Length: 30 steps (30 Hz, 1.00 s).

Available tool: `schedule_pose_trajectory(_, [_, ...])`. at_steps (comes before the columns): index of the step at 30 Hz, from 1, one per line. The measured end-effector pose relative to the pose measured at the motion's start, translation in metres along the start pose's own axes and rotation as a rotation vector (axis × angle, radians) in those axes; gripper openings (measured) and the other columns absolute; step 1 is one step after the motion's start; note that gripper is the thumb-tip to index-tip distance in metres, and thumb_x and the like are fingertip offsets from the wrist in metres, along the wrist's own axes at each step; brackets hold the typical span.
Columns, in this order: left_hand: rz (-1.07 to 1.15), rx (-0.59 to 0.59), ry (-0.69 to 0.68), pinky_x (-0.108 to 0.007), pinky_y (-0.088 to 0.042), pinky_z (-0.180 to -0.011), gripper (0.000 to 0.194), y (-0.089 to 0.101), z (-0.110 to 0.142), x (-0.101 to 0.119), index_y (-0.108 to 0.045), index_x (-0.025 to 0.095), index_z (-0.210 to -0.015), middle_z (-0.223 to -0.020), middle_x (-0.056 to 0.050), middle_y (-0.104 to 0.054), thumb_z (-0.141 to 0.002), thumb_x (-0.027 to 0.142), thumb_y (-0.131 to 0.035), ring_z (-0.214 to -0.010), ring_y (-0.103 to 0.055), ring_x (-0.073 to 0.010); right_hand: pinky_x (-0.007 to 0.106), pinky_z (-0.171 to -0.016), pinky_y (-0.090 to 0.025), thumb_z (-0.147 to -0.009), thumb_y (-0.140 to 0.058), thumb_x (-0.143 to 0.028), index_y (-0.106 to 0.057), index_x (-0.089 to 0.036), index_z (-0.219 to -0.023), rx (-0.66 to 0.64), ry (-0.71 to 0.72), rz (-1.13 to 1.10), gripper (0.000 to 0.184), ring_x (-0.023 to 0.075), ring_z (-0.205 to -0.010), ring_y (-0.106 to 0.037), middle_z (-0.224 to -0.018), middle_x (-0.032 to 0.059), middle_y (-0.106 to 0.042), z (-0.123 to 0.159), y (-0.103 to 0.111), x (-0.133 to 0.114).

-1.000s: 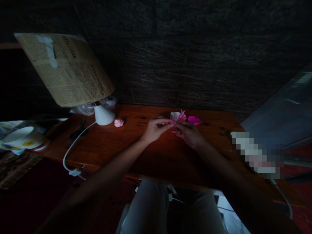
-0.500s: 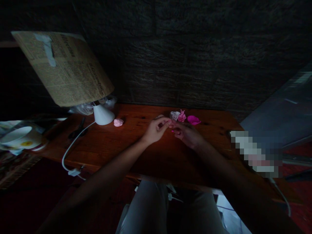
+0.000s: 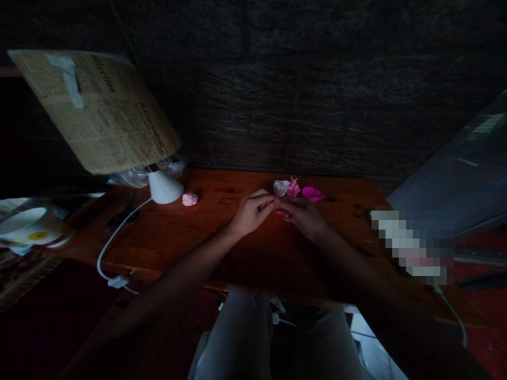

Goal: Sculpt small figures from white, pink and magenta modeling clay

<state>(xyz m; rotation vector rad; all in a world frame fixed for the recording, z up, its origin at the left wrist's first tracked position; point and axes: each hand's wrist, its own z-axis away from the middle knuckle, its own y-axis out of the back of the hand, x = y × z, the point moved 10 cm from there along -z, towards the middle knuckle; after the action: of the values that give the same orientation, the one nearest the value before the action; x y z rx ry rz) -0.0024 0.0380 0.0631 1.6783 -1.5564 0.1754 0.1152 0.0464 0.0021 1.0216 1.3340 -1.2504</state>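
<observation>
Over the middle of the wooden table, my left hand (image 3: 251, 212) and my right hand (image 3: 303, 215) meet at the fingertips, both closed in a pinch. Whatever lies between the fingertips is hidden. A small bright pink piece (image 3: 279, 212) shows under the curled fingers of my right hand; it looks like modelling clay. Just behind the hands sit a crumpled whitish lump (image 3: 281, 187), a rough pink lump (image 3: 293, 188) with small prongs on top, and a flat magenta piece (image 3: 312, 193). Farther left lies a pale pink lump (image 3: 190, 199).
A lamp (image 3: 165, 188) with a newsprint shade stands at the left, its white cord running over the table's front edge. Dark scissors (image 3: 122, 214) lie beside it. A white paper tub (image 3: 34, 224) is at far left. A dark brick-patterned wall (image 3: 273, 95) rises behind the table (image 3: 222, 248).
The view has shifted slightly, so the table things appear a little farther left. My hands stay together, with the fingertips pressed closer and less pink showing between them.
</observation>
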Motion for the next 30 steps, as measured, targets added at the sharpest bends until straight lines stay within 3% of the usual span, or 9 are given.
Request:
schedule_pose_trajectory(4, [-0.036,-0.032,-0.031,-0.024,-0.041,-0.065,0.020,-0.003,0.001,0.002,-0.076,0.017,-0.100,-0.074,-0.001,-0.057,-0.093,0.023,-0.058,-0.069,-0.052,-0.0126,0.025,-0.051,-0.029,-0.069,-0.076,-0.060,-0.074,-0.017,-0.077,-0.027,0.115,0.181,0.043,0.0089,-0.052,-0.039,-0.055,-0.0051,-0.049,0.003,-0.003,-0.013])
schedule_pose_trajectory(10, [-0.048,0.014,-0.115,-0.021,-0.041,-0.060,0.027,-0.001,0.004,0.005,-0.071,0.016,-0.117,-0.074,0.001,-0.056,-0.092,0.021,-0.063,-0.064,-0.048,-0.0089,0.026,-0.053,-0.032,-0.076,-0.071,-0.060,-0.073,-0.017,-0.082,-0.076,0.211,0.300,0.044,0.0100,-0.055,-0.042,-0.063,-0.0025,-0.057,0.003,-0.008,-0.023])
schedule_pose_trajectory(15, [-0.066,0.038,-0.147,-0.021,-0.040,-0.059,0.027,0.001,0.004,0.007,-0.072,0.016,-0.117,-0.073,0.002,-0.056,-0.091,0.020,-0.064,-0.063,-0.048,-0.0081,0.026,-0.055,-0.036,-0.076,-0.070,-0.061,-0.072,-0.017,-0.083,-0.078,0.223,0.282,0.044,0.0106,-0.058,-0.046,-0.069,-0.0006,-0.062,0.001,-0.006,-0.022])
schedule_pose_trajectory(24, [-0.015,0.093,-0.131,-0.021,-0.037,-0.056,0.022,0.007,0.003,0.009,-0.074,0.017,-0.107,-0.068,0.003,-0.053,-0.090,0.028,-0.068,-0.059,-0.045,-0.0080,0.027,-0.058,-0.040,-0.076,-0.072,-0.061,-0.070,-0.018,-0.073,-0.051,0.244,0.258,0.043,0.0111,-0.058,-0.049,-0.061,-0.0021,-0.058,0.003,-0.003,-0.027])
schedule_pose_trajectory(27, [0.004,0.114,-0.114,-0.022,-0.037,-0.055,0.018,0.009,0.002,0.006,-0.076,0.015,-0.095,-0.066,0.003,-0.052,-0.088,0.031,-0.070,-0.058,-0.045,-0.0079,0.027,-0.057,-0.039,-0.077,-0.073,-0.059,-0.073,-0.018,-0.076,-0.044,0.237,0.207,0.041,0.0107,-0.057,-0.049,-0.061,-0.0016,-0.059,0.003,-0.003,-0.028])
schedule_pose_trajectory(30, [0.022,0.130,-0.105,-0.022,-0.037,-0.055,0.018,0.012,0.001,0.002,-0.077,0.016,-0.098,-0.066,0.003,-0.053,-0.089,0.030,-0.069,-0.058,-0.046,-0.0080,0.027,-0.056,-0.037,-0.073,-0.077,-0.054,-0.077,-0.019,-0.084,-0.081,0.191,0.116,0.037,0.0096,-0.057,-0.048,-0.063,-0.0016,-0.061,0.002,-0.007,-0.023])
